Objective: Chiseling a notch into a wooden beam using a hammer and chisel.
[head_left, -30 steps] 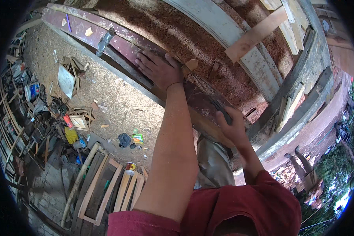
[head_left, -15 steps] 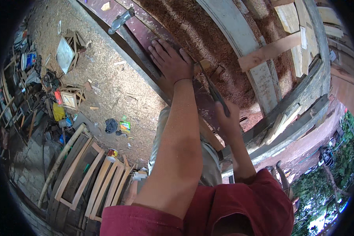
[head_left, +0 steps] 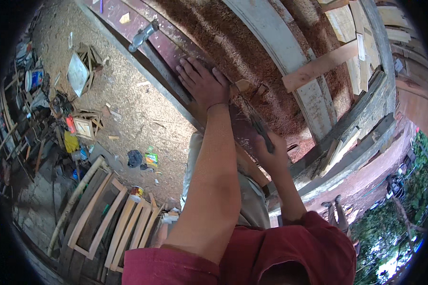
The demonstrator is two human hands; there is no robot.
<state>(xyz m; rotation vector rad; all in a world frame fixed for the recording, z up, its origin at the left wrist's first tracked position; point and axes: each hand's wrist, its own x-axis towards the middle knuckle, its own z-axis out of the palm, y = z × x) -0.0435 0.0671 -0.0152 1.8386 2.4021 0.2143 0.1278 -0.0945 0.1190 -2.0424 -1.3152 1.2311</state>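
Both hands work at a long dark reddish wooden board lying on a sawdust-covered bench. Left hand lies flat on the board, fingers spread and pressing down, gripping nothing. Right hand is closed around the handle of a slim metal tool, perhaps a chisel, though blur hides its tip, which points at the board just beside the left wrist. Small wood offcuts sit near the fingers.

Tool nearer left hand (slightly)
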